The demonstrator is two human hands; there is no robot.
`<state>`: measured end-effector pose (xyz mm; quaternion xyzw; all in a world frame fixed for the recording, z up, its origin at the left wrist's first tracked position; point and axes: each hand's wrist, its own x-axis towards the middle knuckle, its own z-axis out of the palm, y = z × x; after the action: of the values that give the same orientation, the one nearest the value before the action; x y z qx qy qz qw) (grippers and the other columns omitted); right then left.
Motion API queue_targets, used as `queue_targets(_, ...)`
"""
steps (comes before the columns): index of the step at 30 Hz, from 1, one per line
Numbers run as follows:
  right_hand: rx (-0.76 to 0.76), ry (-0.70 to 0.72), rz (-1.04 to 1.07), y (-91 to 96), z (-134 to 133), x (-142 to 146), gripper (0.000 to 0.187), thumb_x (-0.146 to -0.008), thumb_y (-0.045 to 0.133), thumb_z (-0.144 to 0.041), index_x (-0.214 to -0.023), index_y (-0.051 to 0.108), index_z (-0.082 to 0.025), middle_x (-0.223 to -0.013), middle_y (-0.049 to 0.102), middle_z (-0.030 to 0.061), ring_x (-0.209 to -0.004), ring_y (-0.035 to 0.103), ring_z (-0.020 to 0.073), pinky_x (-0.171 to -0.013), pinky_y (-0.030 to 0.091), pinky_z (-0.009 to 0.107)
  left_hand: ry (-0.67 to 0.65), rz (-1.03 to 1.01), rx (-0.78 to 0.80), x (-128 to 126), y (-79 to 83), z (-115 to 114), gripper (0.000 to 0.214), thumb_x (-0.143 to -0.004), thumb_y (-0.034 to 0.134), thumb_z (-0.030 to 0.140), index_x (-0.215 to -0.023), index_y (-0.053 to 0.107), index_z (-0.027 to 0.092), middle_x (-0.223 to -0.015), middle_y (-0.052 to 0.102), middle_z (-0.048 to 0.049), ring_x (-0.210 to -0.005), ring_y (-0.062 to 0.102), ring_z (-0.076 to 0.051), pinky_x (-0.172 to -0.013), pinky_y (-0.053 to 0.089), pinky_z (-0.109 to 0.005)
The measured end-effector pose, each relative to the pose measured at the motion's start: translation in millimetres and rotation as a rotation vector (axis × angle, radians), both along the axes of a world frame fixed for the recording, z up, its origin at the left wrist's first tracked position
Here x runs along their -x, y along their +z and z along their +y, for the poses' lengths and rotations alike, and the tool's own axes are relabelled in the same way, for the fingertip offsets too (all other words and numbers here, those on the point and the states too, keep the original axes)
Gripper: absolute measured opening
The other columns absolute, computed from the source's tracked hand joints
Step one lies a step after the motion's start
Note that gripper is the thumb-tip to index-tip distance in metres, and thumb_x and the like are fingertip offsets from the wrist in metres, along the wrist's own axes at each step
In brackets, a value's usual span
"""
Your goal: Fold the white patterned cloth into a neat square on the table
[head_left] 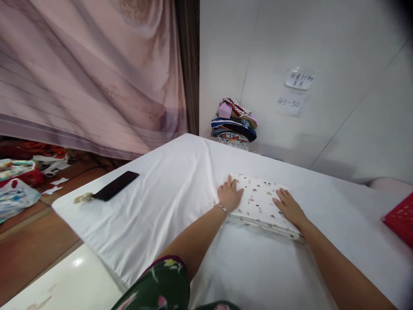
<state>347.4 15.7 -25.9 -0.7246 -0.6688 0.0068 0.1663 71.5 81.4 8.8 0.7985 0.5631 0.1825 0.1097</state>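
Green sleeve at seven o'clock, left hand on the folded cloth at nine, right hand at three, splayed fingers, gripping nothing, should press evenly.

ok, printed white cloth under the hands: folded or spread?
Folded. The printed cloth lies as a compact rectangle, stacked layers showing along its near edge, with the left hand and right hand resting on top.

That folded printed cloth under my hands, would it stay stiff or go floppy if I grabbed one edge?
The folded cloth would probably droop or start unfolding, since its front edge shows several loose-looking layers. It seems unlikely to roll or tip, as it lies flat and low on the white sheet.
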Motion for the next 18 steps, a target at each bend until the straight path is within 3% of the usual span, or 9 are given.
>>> queue_targets(2,0.010,0.003,0.045,1.8,0,-1,0.056,-0.084,0.037,-0.053,-0.127,0.048,-0.018,-0.140,0.037,0.0079,-0.131,0.024,0.0264,-0.105,0.029,0.045,0.098,-0.032,-0.022,2,1.1,-1,0.051,-0.087,0.033,0.041,-0.131,0.035,0.015,-0.137,0.036,-0.0147,-0.113,0.044,-0.028,-0.092,0.033,-0.043)
queue_targets(5,0.016,-0.030,0.139,5.7,-9,-5,0.056,-0.080,0.042,-0.053,-0.123,0.051,-0.017,-0.140,0.036,0.0091,-0.130,0.027,0.0269,-0.105,0.029,0.044,0.164,-0.069,0.002,5,3.8,-2,0.044,-0.087,0.036,0.035,-0.124,0.040,0.012,-0.113,0.055,-0.0150,-0.102,0.051,-0.027,-0.084,0.039,-0.040)
queue_targets(9,-0.028,-0.172,0.261,11.4,-40,-5,0.057,-0.074,0.051,-0.052,-0.121,0.054,-0.019,-0.135,0.043,0.0109,-0.121,0.043,0.0310,-0.097,0.038,0.047,0.184,-0.132,0.090,6,10.9,-3,0.033,-0.087,0.036,0.031,-0.112,0.046,0.012,-0.108,0.055,-0.0136,-0.099,0.053,-0.025,-0.082,0.040,-0.036)
queue_targets(14,0.070,-0.341,0.491,21.0,-80,1,0.064,-0.069,0.059,-0.046,-0.126,0.049,-0.020,-0.125,0.053,0.0109,-0.110,0.053,0.0278,-0.089,0.044,0.038,0.225,-0.180,0.215,5,20.0,-6,0.029,-0.087,0.037,0.024,-0.112,0.045,0.012,-0.112,0.052,-0.0156,-0.100,0.054,-0.025,-0.081,0.041,-0.033)
queue_targets(18,0.038,-0.357,0.672,39.7,-86,-29,0.061,-0.066,0.062,-0.036,-0.123,0.052,-0.016,-0.105,0.065,0.0107,-0.090,0.063,0.0254,-0.076,0.049,0.035,0.155,-0.202,0.324,10,17.4,-32,0.037,-0.078,0.052,0.028,-0.112,0.048,0.014,-0.111,0.056,-0.0128,-0.094,0.058,-0.021,-0.075,0.043,-0.027)
